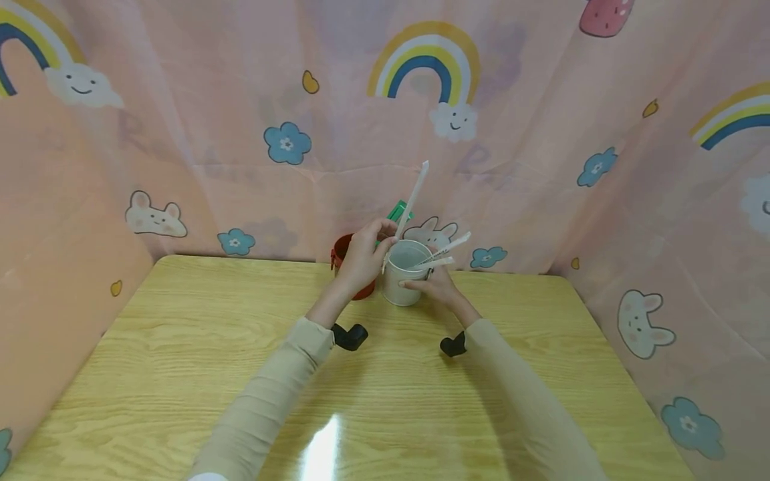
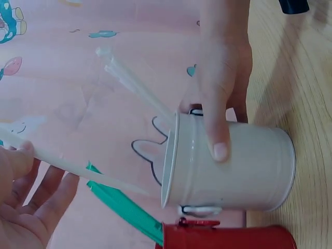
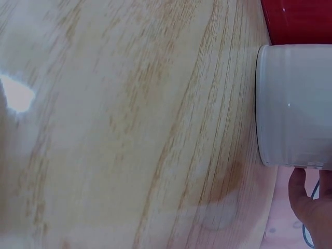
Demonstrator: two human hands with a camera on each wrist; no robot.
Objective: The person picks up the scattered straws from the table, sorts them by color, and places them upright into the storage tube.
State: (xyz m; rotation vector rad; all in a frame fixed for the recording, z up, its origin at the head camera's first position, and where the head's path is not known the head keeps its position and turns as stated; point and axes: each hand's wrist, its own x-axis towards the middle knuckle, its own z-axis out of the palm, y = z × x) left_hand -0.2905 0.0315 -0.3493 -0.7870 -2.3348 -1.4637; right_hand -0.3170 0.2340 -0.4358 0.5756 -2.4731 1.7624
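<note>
A small white metal bucket (image 1: 397, 287) stands upright near the far table edge. My right hand (image 1: 442, 287) holds its right side, the thumb lying along the outer wall. Between the thumb and fingers of my left hand (image 1: 359, 257) is a white wrapped straw (image 1: 415, 197), slanting up; in the left wrist view its lower end is close to the bucket's mouth. Other wrapped straws (image 1: 452, 245) lean out over the rim on the right. Against the white bucket's left stands a red bucket (image 2: 228, 238), with a long green packet (image 2: 124, 207) sticking out of it.
The wood-grain table (image 1: 397, 401) spreads toward me. Behind it and along both sides hangs a pink curtain (image 1: 210, 133) printed with rainbows and flowers. Black camera mounts (image 1: 350, 337) stick out from both wrists, low over the table.
</note>
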